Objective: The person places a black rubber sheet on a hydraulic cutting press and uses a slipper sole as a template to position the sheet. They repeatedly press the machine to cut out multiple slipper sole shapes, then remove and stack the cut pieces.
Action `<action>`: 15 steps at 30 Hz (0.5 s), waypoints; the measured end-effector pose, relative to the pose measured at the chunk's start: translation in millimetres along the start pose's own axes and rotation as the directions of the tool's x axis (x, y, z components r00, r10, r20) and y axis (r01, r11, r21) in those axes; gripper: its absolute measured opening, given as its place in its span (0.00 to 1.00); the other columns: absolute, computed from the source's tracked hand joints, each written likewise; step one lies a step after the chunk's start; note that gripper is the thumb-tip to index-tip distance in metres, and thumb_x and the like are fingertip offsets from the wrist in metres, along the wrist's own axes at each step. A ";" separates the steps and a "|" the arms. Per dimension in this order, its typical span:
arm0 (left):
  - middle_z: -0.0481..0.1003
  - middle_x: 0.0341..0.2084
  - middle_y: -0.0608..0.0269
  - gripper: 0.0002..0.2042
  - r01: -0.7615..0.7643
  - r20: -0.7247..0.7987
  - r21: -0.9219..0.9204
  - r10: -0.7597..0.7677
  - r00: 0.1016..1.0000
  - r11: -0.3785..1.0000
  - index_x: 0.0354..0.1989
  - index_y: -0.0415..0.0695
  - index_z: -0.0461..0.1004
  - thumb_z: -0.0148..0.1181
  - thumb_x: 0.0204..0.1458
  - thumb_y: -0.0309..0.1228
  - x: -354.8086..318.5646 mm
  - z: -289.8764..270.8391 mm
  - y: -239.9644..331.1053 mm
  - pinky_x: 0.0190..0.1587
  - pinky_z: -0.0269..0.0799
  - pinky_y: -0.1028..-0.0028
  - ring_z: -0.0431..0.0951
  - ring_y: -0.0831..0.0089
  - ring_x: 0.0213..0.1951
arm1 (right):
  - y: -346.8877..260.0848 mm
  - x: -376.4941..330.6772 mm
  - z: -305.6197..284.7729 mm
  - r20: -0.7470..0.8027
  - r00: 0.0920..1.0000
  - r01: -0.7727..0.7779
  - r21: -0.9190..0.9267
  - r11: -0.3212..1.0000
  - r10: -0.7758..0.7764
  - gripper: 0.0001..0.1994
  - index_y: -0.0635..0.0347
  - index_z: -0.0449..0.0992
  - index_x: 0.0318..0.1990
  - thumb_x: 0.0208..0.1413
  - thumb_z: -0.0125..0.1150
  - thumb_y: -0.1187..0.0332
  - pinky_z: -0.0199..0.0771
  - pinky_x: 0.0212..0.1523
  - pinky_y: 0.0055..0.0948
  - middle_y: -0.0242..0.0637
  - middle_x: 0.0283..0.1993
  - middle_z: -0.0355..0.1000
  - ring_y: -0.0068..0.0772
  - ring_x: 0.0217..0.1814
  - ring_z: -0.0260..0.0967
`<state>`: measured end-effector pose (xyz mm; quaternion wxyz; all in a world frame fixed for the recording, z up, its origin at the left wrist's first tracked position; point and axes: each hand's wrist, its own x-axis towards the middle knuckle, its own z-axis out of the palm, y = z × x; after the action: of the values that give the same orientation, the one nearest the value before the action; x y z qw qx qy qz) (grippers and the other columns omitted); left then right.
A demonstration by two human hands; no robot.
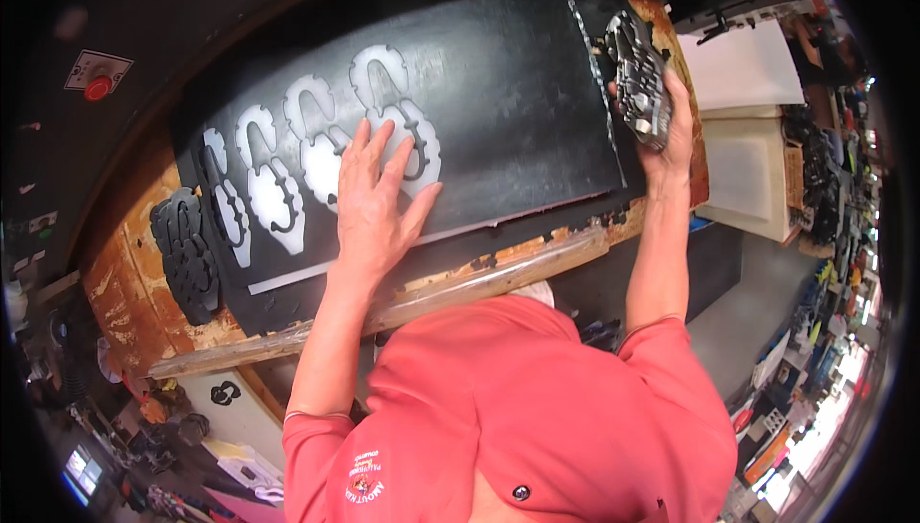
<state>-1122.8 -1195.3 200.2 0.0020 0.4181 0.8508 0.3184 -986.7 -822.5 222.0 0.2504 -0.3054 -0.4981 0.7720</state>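
A large black sheet (517,92) lies on the bench in front of me. Along its left part runs a row of sole-shaped cut-outs (275,199), with pale surface showing through. My left hand (377,202) rests palm down over the cut-outs on the right of that row, fingers spread and holding nothing. At the sheet's right edge, my right hand (677,130) grips a dark, shiny metal cutting die (637,77), its fingers wrapped round the die's side. The die's underside is hidden. Left of the sheet lies a pile of black cut pieces (185,253).
A worn wooden bench (129,298) extends under the sheet, with a wooden rail (498,269) along its near edge. A red push button (98,89) is on the dark machine at the left. White sheets (743,65) lie at the right, above a pale cabinet (743,173).
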 end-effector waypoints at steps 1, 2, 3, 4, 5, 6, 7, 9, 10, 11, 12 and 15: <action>0.69 0.70 0.45 0.30 0.005 0.018 0.025 -0.005 1.000 1.000 0.65 0.41 0.76 0.77 0.52 0.35 -0.1 0.0 1.4 0.75 0.59 0.43 0.63 0.39 0.74 | -4.6 -0.6 5.1 0.067 0.995 0.088 -0.204 0.975 -0.076 0.32 0.68 0.74 0.68 0.66 0.67 0.51 0.79 0.43 0.22 0.35 0.48 0.82 0.26 0.45 0.80; 0.69 0.70 0.46 0.31 0.004 0.020 0.051 -0.005 1.000 0.999 0.65 0.41 0.76 0.77 0.52 0.36 0.9 0.7 2.6 0.75 0.58 0.43 0.63 0.40 0.74 | -6.3 -4.8 12.6 -0.026 0.994 0.087 -0.427 0.900 -0.108 0.37 0.67 0.71 0.71 0.60 0.74 0.53 0.78 0.46 0.22 0.33 0.48 0.81 0.25 0.47 0.80; 0.68 0.71 0.46 0.32 0.006 0.024 0.074 -0.008 1.000 0.997 0.65 0.41 0.75 0.78 0.52 0.36 1.3 1.1 3.4 0.75 0.57 0.43 0.63 0.40 0.74 | -7.0 -9.3 21.3 -0.023 0.986 0.123 -0.572 0.811 -0.166 0.39 0.66 0.73 0.71 0.56 0.77 0.54 0.78 0.49 0.23 0.34 0.48 0.81 0.26 0.48 0.79; 0.68 0.71 0.46 0.32 0.014 0.021 0.079 -0.016 1.000 0.997 0.66 0.41 0.75 0.78 0.52 0.37 2.0 1.7 3.9 0.76 0.57 0.43 0.63 0.40 0.74 | -6.0 -14.8 30.7 0.032 0.975 0.178 -0.704 0.687 -0.219 0.40 0.65 0.74 0.70 0.52 0.80 0.54 0.77 0.52 0.24 0.36 0.48 0.81 0.27 0.50 0.79; 0.68 0.71 0.46 0.32 0.024 0.015 0.086 -0.025 1.000 0.996 0.66 0.41 0.75 0.78 0.52 0.38 3.0 2.3 3.4 0.76 0.57 0.43 0.63 0.41 0.74 | -5.4 -18.5 39.7 0.105 0.933 0.270 -0.837 0.476 -0.345 0.40 0.62 0.77 0.68 0.47 0.82 0.55 0.77 0.57 0.29 0.41 0.51 0.81 0.32 0.54 0.78; 0.67 0.71 0.47 0.32 0.046 0.009 0.088 -0.047 0.999 0.995 0.66 0.42 0.75 0.78 0.53 0.38 4.1 3.0 2.4 0.76 0.57 0.42 0.63 0.41 0.75 | -3.3 -25.5 47.9 0.154 0.910 0.320 -0.852 0.414 -0.385 0.37 0.59 0.80 0.66 0.46 0.82 0.58 0.77 0.60 0.34 0.43 0.54 0.80 0.36 0.56 0.77; 0.68 0.71 0.47 0.32 0.043 -0.007 0.102 -0.042 0.999 0.994 0.66 0.42 0.75 0.78 0.53 0.38 5.5 3.8 0.6 0.76 0.57 0.42 0.63 0.41 0.74 | 0.9 -30.2 56.5 0.167 0.913 0.335 -0.826 0.453 -0.372 0.36 0.59 0.80 0.64 0.45 0.83 0.60 0.77 0.60 0.34 0.43 0.55 0.80 0.37 0.56 0.78; 0.69 0.70 0.47 0.31 0.048 -0.024 0.105 -0.046 0.999 0.993 0.65 0.42 0.76 0.78 0.53 0.38 9.3 5.8 -4.4 0.76 0.57 0.42 0.64 0.42 0.74 | 11.4 -39.5 72.2 0.250 0.874 0.434 -0.786 0.440 -0.416 0.33 0.61 0.82 0.61 0.44 0.83 0.62 0.78 0.60 0.35 0.44 0.54 0.79 0.39 0.57 0.79; 0.69 0.70 0.47 0.31 0.050 -0.032 0.118 -0.047 0.998 0.992 0.65 0.42 0.77 0.78 0.53 0.39 11.9 7.1 -7.4 0.76 0.57 0.42 0.64 0.42 0.74 | 17.3 -40.7 80.5 0.310 0.839 0.498 -0.767 0.404 -0.447 0.33 0.62 0.83 0.59 0.43 0.83 0.60 0.78 0.60 0.38 0.46 0.55 0.80 0.43 0.56 0.79; 0.69 0.70 0.47 0.30 0.050 -0.042 0.122 -0.045 0.998 0.991 0.64 0.42 0.77 0.78 0.53 0.39 14.4 8.2 -10.3 0.76 0.57 0.42 0.64 0.42 0.74 | 24.1 -41.4 89.4 0.327 0.829 0.509 -0.778 0.369 -0.454 0.33 0.62 0.84 0.58 0.41 0.83 0.59 0.77 0.61 0.40 0.47 0.55 0.80 0.45 0.56 0.79; 0.69 0.70 0.48 0.30 0.051 -0.056 0.123 -0.044 0.997 0.991 0.64 0.42 0.78 0.77 0.53 0.39 16.4 9.2 -12.5 0.76 0.57 0.43 0.64 0.42 0.74 | 31.7 -41.3 98.7 0.361 0.806 0.539 -0.773 0.333 -0.468 0.33 0.62 0.84 0.57 0.39 0.83 0.58 0.76 0.61 0.43 0.48 0.55 0.80 0.47 0.55 0.79; 0.70 0.69 0.48 0.28 0.063 -0.074 0.118 -0.055 0.996 0.991 0.63 0.43 0.79 0.77 0.53 0.38 19.9 11.2 -15.8 0.76 0.58 0.42 0.64 0.42 0.74 | 60.2 -42.3 129.3 0.452 0.713 0.603 -0.786 0.139 -0.536 0.33 0.59 0.86 0.53 0.38 0.79 0.51 0.66 0.67 0.54 0.51 0.52 0.80 0.53 0.58 0.75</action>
<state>-1144.0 -1182.2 187.9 -0.0441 0.3805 0.8800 0.2809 -1055.7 -954.2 216.9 0.3010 -0.1526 -0.9128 0.2300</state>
